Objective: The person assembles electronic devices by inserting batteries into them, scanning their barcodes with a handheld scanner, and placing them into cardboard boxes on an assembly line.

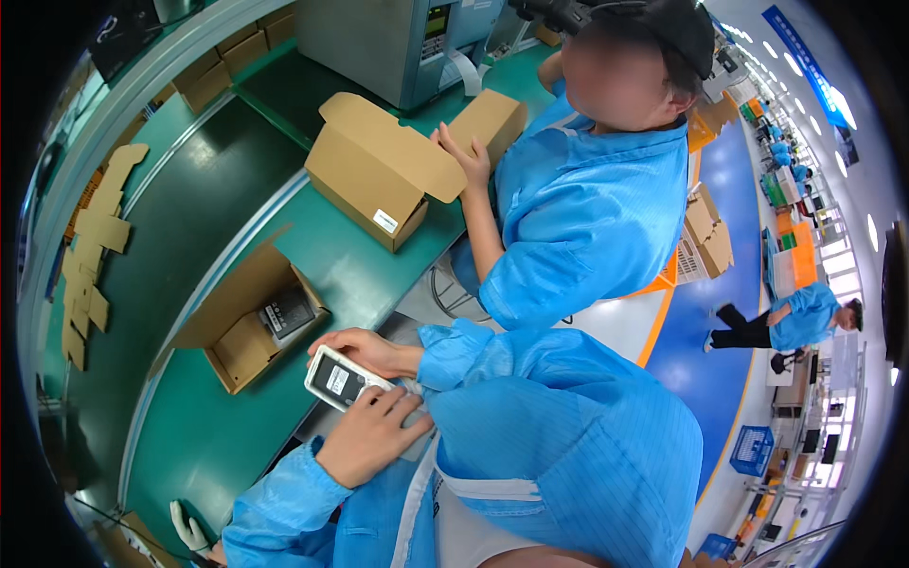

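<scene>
My right hand [365, 351] is wrapped around the far edge of a white handheld device [338, 379] with a dark face and a pale label. The fingers of my left hand [374, 434] are bent over its near end and cover that part. Both hands hold the device close in front of my body, at the bench edge. Just beyond them stands an open cardboard box [237, 355] with its lid raised. A black, labelled item [286, 314] lies inside that box.
A co-worker in blue [587, 208] handles a larger open carton [369, 175] on the green bench [180, 435]. A grey machine [374, 47] stands behind. Flat cardboard pieces [90, 260] lie far left. White-gloved fingers [187, 525] show at lower left.
</scene>
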{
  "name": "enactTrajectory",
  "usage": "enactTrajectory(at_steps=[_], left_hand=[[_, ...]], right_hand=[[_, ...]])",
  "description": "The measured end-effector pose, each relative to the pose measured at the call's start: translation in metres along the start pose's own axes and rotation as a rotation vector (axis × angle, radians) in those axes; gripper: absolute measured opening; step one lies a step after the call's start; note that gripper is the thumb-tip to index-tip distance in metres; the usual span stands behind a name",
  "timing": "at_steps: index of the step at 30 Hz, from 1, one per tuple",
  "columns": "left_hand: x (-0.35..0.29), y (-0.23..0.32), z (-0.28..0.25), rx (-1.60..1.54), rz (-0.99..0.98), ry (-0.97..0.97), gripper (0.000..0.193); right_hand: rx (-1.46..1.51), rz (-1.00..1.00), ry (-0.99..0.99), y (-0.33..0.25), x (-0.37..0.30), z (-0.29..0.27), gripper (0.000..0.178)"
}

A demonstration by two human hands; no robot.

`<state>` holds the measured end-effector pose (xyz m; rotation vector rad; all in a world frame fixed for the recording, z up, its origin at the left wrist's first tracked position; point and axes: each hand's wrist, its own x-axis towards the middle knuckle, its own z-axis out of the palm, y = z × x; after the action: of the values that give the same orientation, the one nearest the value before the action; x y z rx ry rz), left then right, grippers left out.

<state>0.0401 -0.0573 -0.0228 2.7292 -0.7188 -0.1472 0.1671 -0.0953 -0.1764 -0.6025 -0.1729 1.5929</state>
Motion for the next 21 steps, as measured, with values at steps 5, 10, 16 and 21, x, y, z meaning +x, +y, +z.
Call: enactTrajectory(at_steps=[5,10,16,21], left_hand=[[-0.022,-0.004,-0.092,-0.104,-0.444,0.331,0.087],[-0.025,-0.079,-0.061,0.358,-0.750,0.465,0.095],[-0.007,-0.131,-0.011,0.296,-0.866,0.413,0.095],[-0.015,-0.146,0.013,0.136,-0.859,0.569,0.081]], right_hand=[[-0.403,-0.291,0.125,-0.047,0.003,-0.015,0.020],[-0.764,-0.776,0.531,-0.058,0.042,-0.022,0.032],[-0.732,-0.759,0.381,-0.046,0.098,-0.032,0.036],[-0.662,-0.710,0.322,-0.037,0.104,-0.029,0.038]])
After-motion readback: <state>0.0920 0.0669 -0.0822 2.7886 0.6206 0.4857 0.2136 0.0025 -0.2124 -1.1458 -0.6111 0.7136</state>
